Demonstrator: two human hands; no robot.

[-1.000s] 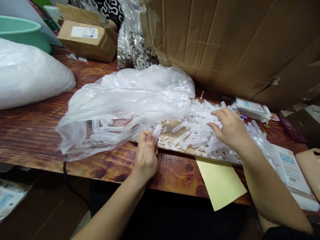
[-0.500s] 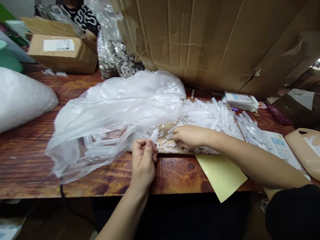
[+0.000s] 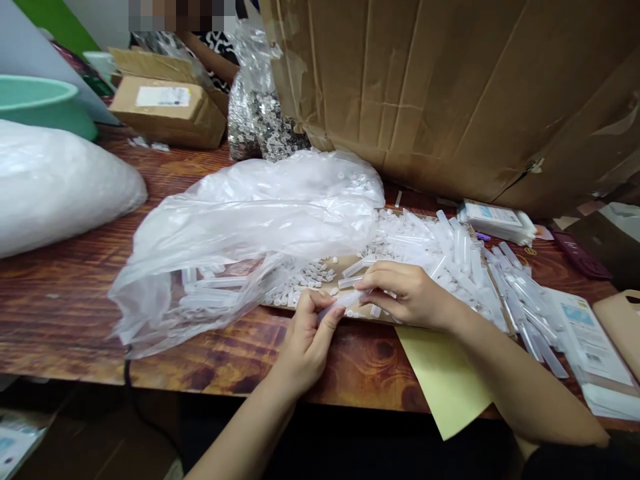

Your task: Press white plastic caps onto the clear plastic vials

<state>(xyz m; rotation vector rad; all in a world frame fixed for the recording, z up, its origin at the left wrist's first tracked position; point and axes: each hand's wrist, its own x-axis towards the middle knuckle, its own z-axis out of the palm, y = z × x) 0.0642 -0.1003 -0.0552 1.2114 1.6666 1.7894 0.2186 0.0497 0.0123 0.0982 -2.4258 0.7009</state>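
Above the front edge of a shallow cardboard tray (image 3: 350, 265), my left hand (image 3: 306, 337) is closed around a translucent plastic tube (image 3: 344, 303), with the thumb along its near side. My right hand (image 3: 411, 293) pinches at the tube's right end. Whether a small part is also between those fingertips cannot be made out. Small white plastic pieces (image 3: 313, 273) lie in the tray left of my hands. More translucent tubes (image 3: 463, 243) are heaped in its right part. A clear plastic bag (image 3: 240, 223) drapes over the left part of the tray.
A large cardboard box (image 3: 425, 93) stands behind the tray. Yellow paper (image 3: 443, 383) hangs over the table's front edge. More tubes and a printed packet (image 3: 590, 333) lie to the right. A full white bag (image 3: 60, 190) sits left; a person is partly visible beyond a small box (image 3: 170, 110).
My right hand has risen from the loose pieces in the tray and met my left hand at the tube. The tube has tilted from upright to nearly level. The view has shifted left.
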